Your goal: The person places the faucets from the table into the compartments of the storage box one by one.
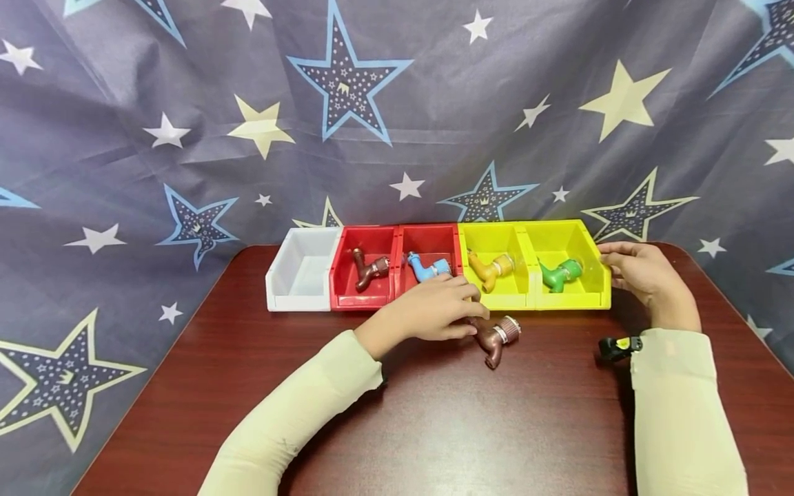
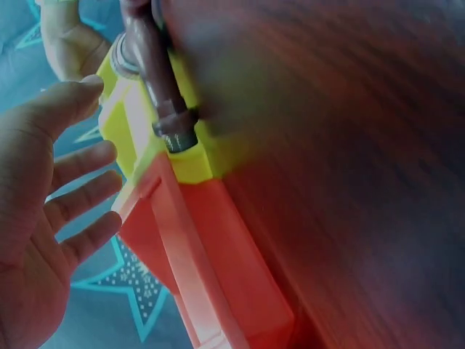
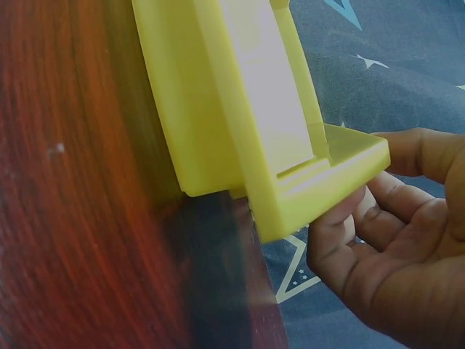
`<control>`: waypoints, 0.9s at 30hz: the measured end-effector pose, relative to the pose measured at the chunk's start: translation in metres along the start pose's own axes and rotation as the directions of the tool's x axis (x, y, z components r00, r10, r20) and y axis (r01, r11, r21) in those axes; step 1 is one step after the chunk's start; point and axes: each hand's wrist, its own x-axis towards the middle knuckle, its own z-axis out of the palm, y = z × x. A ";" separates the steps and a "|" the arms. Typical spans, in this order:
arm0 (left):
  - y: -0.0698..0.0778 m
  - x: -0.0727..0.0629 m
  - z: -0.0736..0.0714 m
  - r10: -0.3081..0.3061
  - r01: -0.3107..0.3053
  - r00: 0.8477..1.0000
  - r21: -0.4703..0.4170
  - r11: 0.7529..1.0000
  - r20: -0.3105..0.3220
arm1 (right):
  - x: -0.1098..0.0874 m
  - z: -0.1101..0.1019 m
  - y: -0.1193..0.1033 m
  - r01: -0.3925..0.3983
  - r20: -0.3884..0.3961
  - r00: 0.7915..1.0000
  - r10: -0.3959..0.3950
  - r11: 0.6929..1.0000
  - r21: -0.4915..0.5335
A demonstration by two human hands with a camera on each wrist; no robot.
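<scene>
A brown toy faucet (image 1: 491, 342) with a ribbed cap lies at the table in front of the bins. My left hand (image 1: 437, 308) reaches over beside it, fingers loosely extended; in the left wrist view the faucet (image 2: 156, 69) is apart from the spread fingers. At the far right end, my right hand (image 1: 654, 282) holds the side of the yellow bin (image 1: 572, 301), its fingers bent against the rim in the right wrist view. Inside that bin is a green faucet (image 1: 560, 275). The neighbouring yellow bin holds an orange-yellow faucet (image 1: 490, 269).
The bins stand in a row at the back of the dark wooden table (image 1: 471, 427). A white bin (image 1: 299, 303) is at the left end. One red bin (image 1: 362, 300) contains a brown faucet (image 1: 369, 271), the other a blue faucet (image 1: 424, 269). Behind hangs a star-patterned cloth (image 1: 347, 179).
</scene>
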 end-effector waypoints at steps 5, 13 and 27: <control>0.009 0.008 0.002 0.049 -0.049 0.999 -0.013 0.999 0.023 | -0.001 -0.001 0.000 0.004 -0.004 1.000 -0.004 1.000 -0.009; 0.022 0.015 0.008 0.084 -0.079 0.990 -0.050 0.996 0.113 | -0.002 0.001 -0.001 0.002 -0.002 1.000 -0.002 1.000 -0.010; 0.035 0.021 0.004 0.038 -0.027 0.969 -0.047 0.999 0.245 | 0.001 0.000 0.000 -0.012 -0.016 1.000 0.012 1.000 -0.013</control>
